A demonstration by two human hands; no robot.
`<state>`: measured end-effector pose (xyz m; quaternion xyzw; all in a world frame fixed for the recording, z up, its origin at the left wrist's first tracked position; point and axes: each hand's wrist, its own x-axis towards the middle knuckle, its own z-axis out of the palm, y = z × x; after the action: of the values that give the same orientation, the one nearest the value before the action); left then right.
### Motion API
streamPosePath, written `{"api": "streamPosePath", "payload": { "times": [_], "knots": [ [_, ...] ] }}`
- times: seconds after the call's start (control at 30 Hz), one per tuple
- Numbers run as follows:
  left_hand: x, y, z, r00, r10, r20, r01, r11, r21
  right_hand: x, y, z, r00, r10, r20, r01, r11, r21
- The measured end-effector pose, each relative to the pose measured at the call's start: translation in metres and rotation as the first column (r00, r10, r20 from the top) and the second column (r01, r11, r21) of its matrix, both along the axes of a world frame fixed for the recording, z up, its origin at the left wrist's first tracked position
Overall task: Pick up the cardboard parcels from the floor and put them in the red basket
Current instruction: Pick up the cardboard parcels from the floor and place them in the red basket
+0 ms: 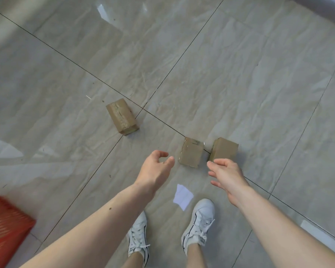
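Three cardboard parcels lie on the tiled floor. A long taped parcel (122, 116) lies to the left. A middle parcel (191, 152) and a right parcel (224, 149) sit side by side in front of me. My left hand (155, 169) hovers just left of the middle parcel, its fingers loosely curled and holding nothing. My right hand (225, 174) reaches out below the right parcel with relaxed fingers, empty. A corner of the red basket (5, 227) shows at the lower left.
My two feet in white sneakers (198, 223) stand on the glossy grey floor tiles (240, 84), below the parcels. Bright light patches reflect on the floor between my feet and at the right. A wall base runs along the top right.
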<state>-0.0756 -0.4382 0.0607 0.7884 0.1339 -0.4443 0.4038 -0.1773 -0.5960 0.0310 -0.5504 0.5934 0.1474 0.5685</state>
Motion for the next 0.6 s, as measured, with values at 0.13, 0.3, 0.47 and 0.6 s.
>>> {"api": "streamPosePath", "payload": {
  "times": [0.13,0.3,0.47,0.6],
  "knots": [
    [-0.007,-0.03,-0.03,1.0,0.031,-0.003,-0.031,0.999,0.044,0.003,-0.028,-0.028,0.993,0.109,-0.049,-0.108,0.994,0.031],
    [-0.02,-0.055,-0.076,0.996,0.07,-0.058,-0.067,0.996,0.055,0.005,-0.049,-0.07,0.968,0.241,-0.075,-0.235,0.969,0.08],
    [-0.024,-0.075,-0.142,0.997,0.0,-0.081,0.0,1.0,0.003,0.015,-0.055,-0.13,0.944,0.318,-0.09,-0.302,0.941,0.151],
    [-0.022,-0.089,-0.198,0.995,-0.069,-0.07,0.069,0.998,-0.004,0.025,-0.053,-0.183,0.937,0.337,-0.098,-0.317,0.932,0.175]
  ]
}}
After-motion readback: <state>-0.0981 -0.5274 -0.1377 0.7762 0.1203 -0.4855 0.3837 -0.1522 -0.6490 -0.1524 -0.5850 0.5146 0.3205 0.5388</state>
